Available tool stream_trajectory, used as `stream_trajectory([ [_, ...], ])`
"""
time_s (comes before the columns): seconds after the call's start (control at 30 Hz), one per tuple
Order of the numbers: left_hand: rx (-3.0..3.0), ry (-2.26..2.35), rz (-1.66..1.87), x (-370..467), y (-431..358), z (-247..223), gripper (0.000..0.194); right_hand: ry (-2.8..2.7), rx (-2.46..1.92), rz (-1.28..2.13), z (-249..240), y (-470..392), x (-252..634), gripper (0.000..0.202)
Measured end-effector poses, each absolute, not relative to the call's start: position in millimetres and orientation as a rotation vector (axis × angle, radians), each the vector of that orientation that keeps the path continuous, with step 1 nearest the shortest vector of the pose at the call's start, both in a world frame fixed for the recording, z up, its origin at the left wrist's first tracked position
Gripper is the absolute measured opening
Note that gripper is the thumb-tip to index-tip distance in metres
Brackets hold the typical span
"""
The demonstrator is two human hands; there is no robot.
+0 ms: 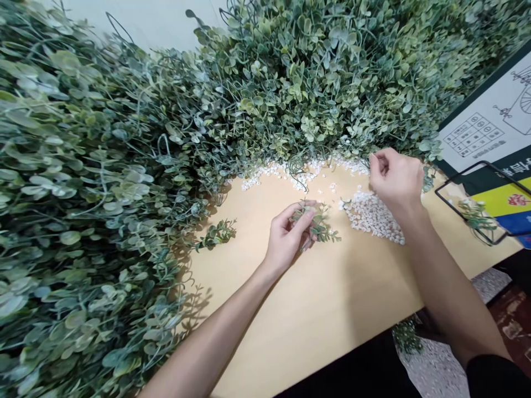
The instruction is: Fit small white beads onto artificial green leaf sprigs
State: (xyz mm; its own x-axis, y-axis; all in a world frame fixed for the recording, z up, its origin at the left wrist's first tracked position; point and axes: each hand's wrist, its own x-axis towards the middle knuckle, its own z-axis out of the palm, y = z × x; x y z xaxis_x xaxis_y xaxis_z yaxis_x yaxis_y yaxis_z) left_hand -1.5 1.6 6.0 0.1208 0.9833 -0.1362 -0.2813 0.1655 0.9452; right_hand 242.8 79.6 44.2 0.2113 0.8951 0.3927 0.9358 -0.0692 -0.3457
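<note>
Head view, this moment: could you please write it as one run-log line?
left hand: holds leafy sprig | right hand: near white pile, contents unclear

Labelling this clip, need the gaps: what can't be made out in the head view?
- Right hand: head view; its own curl hides whether it pinches anything.
- Green sprig: head view; its middle is covered by the left hand.
- White pieces: head view; too small to make out details or count.
- Printed panel: head view; cut off by the right edge, small print unreadable.
</note>
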Motion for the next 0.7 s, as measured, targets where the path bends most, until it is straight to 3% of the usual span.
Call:
stream_trajectory([
  [0.17,0.963,1.032,1.200,1,2,6,0.043,-1.772,-2.254,-0.094,43,85,253,0.030],
  [0.33,0.974,1.015,1.349,3,2,2,0.046,-1.869,-2.233,-0.162,38,83,248,0.026],
  [0.7,0.977,1.031,1.324,0,3,-1,0.036,-2.080,-2.096,-0.159,41,74,237,0.024],
])
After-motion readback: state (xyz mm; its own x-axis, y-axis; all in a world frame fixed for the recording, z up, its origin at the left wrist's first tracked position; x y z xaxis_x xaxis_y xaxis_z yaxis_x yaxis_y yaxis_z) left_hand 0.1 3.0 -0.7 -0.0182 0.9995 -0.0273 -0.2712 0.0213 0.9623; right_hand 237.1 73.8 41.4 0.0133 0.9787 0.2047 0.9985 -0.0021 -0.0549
